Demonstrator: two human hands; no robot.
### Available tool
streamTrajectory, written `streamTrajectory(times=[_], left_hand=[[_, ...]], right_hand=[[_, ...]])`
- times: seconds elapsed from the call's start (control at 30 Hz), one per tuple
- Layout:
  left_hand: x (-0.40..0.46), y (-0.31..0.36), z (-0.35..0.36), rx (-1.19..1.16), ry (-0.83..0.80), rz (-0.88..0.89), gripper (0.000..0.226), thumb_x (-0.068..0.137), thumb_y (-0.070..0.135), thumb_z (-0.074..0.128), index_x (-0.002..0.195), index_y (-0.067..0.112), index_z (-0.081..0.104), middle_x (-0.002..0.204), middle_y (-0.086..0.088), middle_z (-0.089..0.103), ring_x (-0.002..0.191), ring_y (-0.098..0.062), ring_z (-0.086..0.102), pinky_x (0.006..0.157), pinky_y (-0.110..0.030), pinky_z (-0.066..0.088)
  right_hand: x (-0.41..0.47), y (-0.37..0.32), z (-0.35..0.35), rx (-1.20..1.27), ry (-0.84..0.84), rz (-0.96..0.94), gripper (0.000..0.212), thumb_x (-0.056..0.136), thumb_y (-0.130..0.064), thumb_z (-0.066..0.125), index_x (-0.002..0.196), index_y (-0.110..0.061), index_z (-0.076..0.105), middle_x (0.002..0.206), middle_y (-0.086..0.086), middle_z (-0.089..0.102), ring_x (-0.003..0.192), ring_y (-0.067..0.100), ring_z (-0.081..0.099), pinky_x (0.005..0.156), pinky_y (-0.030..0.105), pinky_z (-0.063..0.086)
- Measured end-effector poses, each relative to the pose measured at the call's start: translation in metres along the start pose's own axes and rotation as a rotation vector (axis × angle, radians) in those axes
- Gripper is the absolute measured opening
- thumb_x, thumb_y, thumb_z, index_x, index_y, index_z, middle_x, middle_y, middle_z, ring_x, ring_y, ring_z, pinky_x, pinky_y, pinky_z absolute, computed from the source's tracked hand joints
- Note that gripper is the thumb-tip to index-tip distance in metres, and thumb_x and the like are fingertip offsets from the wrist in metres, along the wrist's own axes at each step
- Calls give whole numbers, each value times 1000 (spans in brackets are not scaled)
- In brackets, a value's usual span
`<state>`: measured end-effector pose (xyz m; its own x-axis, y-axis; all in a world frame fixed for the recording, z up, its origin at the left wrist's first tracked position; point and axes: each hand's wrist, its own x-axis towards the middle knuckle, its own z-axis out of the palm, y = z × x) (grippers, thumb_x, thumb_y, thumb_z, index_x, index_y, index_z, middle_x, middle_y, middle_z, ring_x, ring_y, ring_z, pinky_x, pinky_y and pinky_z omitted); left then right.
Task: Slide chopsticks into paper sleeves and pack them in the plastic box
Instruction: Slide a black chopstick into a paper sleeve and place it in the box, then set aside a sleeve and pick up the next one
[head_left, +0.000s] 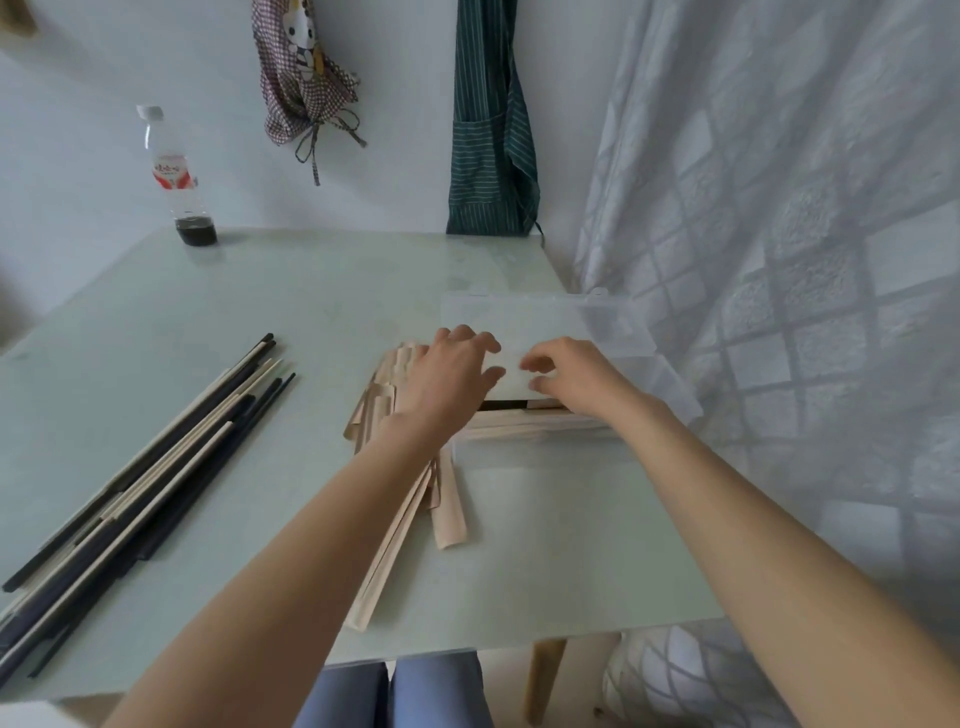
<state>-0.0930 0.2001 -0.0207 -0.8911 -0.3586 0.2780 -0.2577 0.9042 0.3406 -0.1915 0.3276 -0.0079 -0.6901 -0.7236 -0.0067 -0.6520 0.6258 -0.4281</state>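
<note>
A clear plastic box (644, 384) lies at the table's right edge, with its lid (514, 317) tilted over it. Sleeved chopsticks (530, 423) lie inside, near the front wall. My left hand (447, 376) and my right hand (576, 374) both reach to the lid's near edge, fingers curled on it. A loose heap of beige paper sleeves (410, 499) lies under my left forearm. Bare chopsticks (156, 467), black and light wood, lie in a bundle on the table's left side.
A plastic bottle (174, 176) with a little dark liquid stands at the back left of the pale green table (260, 291). A white curtain (805, 260) hangs close along the right edge. Two aprons (488, 119) hang on the wall behind.
</note>
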Motion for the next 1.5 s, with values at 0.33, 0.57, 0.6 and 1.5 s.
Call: streamTrajectory(times=[0.33, 0.57, 0.6, 1.5], left_hand=[[-60, -79, -11, -88, -72, -451, 25, 92, 17, 51, 110, 1, 56, 115, -17, 55, 106, -34, 53, 78, -35, 40], [-73, -85, -10, -68, -214, -558, 24, 89, 4, 47, 109, -6, 53, 118, -23, 56, 110, -39, 54, 83, -39, 45], [-72, -89, -11, -81, -222, -556, 24, 89, 5, 46, 109, -6, 53, 118, -23, 56, 110, -39, 54, 83, -39, 45], [-125, -193, -68, -32, -8, -402, 18, 88, 4, 49, 104, 0, 56, 110, -16, 51, 101, -35, 52, 81, -37, 41]], right_hand=[[-18, -99, 46, 158, 199, -281, 32, 94, -4, 42, 120, -8, 60, 122, 7, 56, 109, 21, 55, 96, 30, 44], [-12, -116, 122, -39, -98, -114, 49, 88, 3, 42, 136, -4, 38, 149, 10, 29, 133, 28, 37, 107, 36, 35], [-12, -113, 131, -88, -128, -104, 49, 87, 0, 46, 135, -4, 38, 144, 11, 33, 130, 30, 39, 105, 38, 37], [2, -208, 123, 1075, 15, 199, 15, 96, -4, 38, 102, -11, 49, 76, 4, 60, 62, 16, 60, 54, 25, 42]])
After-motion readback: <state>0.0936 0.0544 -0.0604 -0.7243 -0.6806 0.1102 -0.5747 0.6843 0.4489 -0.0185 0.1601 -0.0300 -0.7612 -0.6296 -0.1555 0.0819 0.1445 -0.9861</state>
